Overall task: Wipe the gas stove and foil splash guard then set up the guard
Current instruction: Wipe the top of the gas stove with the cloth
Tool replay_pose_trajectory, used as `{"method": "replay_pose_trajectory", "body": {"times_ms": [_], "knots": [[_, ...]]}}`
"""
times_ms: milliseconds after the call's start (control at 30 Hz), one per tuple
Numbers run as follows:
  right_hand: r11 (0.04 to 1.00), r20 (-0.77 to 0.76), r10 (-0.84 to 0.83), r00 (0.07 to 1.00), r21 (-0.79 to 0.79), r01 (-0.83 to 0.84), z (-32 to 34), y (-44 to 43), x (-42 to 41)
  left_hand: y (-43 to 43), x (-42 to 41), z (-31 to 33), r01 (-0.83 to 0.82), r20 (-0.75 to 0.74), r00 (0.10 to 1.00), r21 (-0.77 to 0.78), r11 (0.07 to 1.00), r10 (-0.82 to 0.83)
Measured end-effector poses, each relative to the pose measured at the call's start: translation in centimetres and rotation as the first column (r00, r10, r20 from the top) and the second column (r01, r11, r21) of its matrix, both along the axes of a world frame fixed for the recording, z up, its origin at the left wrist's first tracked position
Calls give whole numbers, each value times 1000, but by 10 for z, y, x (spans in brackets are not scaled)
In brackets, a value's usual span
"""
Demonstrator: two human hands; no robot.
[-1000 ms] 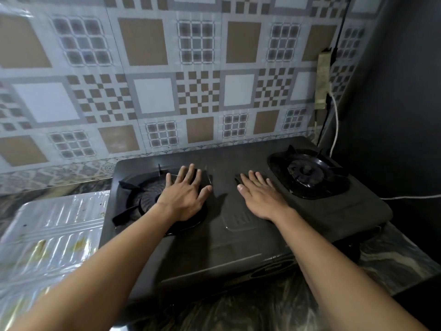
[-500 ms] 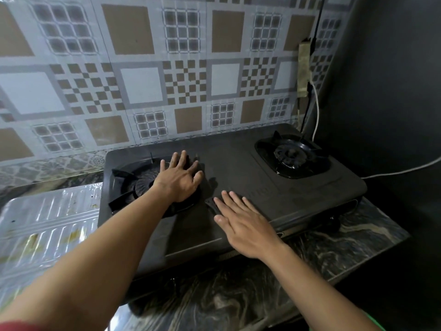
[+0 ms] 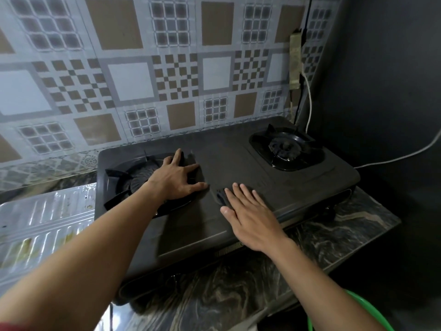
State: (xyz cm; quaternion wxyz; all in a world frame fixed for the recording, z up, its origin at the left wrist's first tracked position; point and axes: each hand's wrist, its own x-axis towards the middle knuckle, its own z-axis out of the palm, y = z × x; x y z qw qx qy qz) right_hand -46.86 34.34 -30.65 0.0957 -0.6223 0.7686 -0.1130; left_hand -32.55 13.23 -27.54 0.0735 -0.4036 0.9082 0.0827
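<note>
Right hand (image 3: pixel 248 215) slid nearer (no writing legible).

Foil splash guard (image 3: pixel 45 225) cut off at left edge; left burner (image 3: pixel 133 182) partly hidden under left hand (image 3: pixel 176 179).

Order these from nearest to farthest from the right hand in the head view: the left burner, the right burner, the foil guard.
From the right hand:
1. Left burner, just to its left, under the left hand.
2. Right burner, behind it, toward the right wall.
3. Foil guard, lying flat on the counter, beyond the stove's left edge.
</note>
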Motion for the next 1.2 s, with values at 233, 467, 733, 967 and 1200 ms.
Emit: {"method": "replay_pose_trajectory", "body": {"times_ms": [233,467,733,967,1200], "knots": [[999,28,-24,999,28,23,3,-6,-46,6,-1,6,26,32,999,-43,999,-25],[978,16,-195,981,75,194,5,10,-130,-2,-2,-2,22,44,999,-62,998,-19],[946,-32,-315,949,69,316,8,26,-184,-7,-12,-6,-28,56,998,-36,999,30],[900,-3,-427,904,99,426,14,24,-231,-11,-11,-14,-49,51,997,-57,997,52],[843,-8,-532,847,90,530,16,20,-270,-14,-10,-15,-46,46,998,-47,998,48]]}}
